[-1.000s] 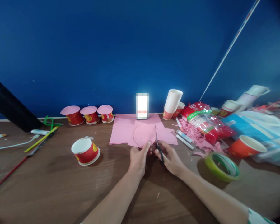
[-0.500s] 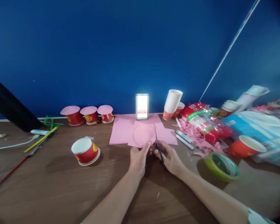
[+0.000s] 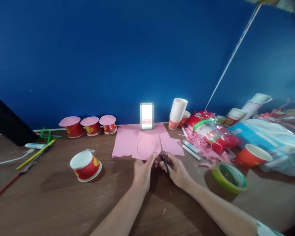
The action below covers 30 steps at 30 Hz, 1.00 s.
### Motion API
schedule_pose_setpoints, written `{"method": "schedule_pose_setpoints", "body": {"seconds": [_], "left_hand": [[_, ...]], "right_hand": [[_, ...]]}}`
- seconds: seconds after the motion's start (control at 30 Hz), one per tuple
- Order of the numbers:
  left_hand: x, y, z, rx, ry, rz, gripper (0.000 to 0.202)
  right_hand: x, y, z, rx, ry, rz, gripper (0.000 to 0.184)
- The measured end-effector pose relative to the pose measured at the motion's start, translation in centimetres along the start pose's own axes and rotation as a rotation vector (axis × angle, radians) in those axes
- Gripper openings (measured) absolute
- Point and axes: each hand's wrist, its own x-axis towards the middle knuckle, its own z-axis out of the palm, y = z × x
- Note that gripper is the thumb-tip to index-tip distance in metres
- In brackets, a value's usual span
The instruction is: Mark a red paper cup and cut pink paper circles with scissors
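My left hand (image 3: 143, 172) is closed on the near edge of a pink paper sheet (image 3: 135, 151), its thumb on top. A large circle is drawn on that sheet. Held in my right hand (image 3: 176, 168) is a pair of scissors (image 3: 165, 160) with dark handles. The blades point away from me and lie against the right side of the sheet, beside the circle's outline. Whether they are spread I cannot tell. Beyond the held sheet lies a stack of larger pink paper (image 3: 121, 141). Another pink piece (image 3: 173, 146) with a curved outline rests to the right.
Three red cups with pink paper discs (image 3: 89, 122) line the wall. An upturned red cup (image 3: 87, 166) stands to the left. Rightward are stacked paper cups (image 3: 178, 111), a red plastic packet (image 3: 208, 127), pink scraps, green tape (image 3: 229, 178) and an orange cup (image 3: 253, 155).
The whole view has shifted, so things appear slightly lower and mostly further left. Both hands keep nearly the same grip on the paper and scissors.
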Motion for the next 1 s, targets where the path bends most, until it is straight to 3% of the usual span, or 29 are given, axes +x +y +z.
{"method": "schedule_pose_setpoints", "body": {"seconds": [1.0], "left_hand": [[0.01, 0.0, -0.06, -0.007, 0.008, -0.008, 0.033]], "right_hand": [[0.04, -0.02, 0.08, 0.012, 0.022, 0.022, 0.03]]}}
